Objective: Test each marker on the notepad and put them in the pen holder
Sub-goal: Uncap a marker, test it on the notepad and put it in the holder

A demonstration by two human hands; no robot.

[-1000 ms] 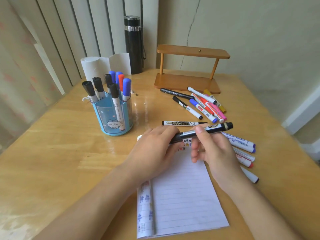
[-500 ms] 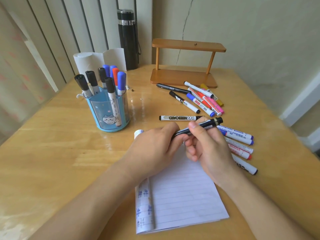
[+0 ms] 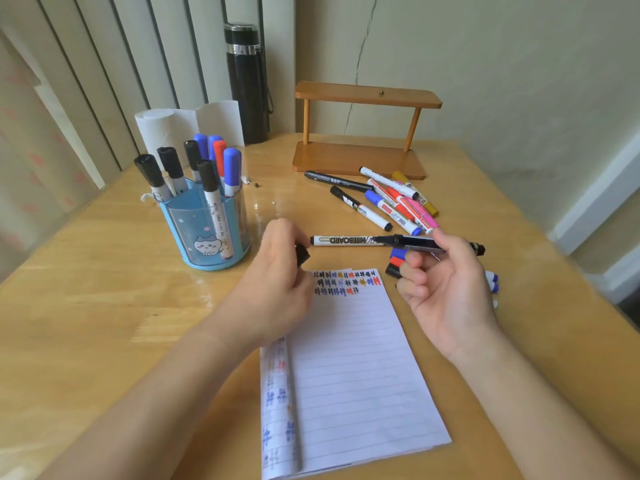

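My right hand pinches an uncapped black marker, its tip pointing left above the table. My left hand holds the marker's black cap between its fingers, just left of the notepad's top edge. The lined notepad lies between my hands, with rows of coloured test marks along its top. The blue pen holder stands at the left with several black, blue and red markers upright in it.
A whiteboard marker lies behind the notepad. Several loose markers lie further back and under my right hand. A wooden stand, a black flask and a paper roll stand along the back.
Both hands held the capped marker together over the notepad. Now the cap is off in my left hand, and my right hand has drawn the marker to the right.
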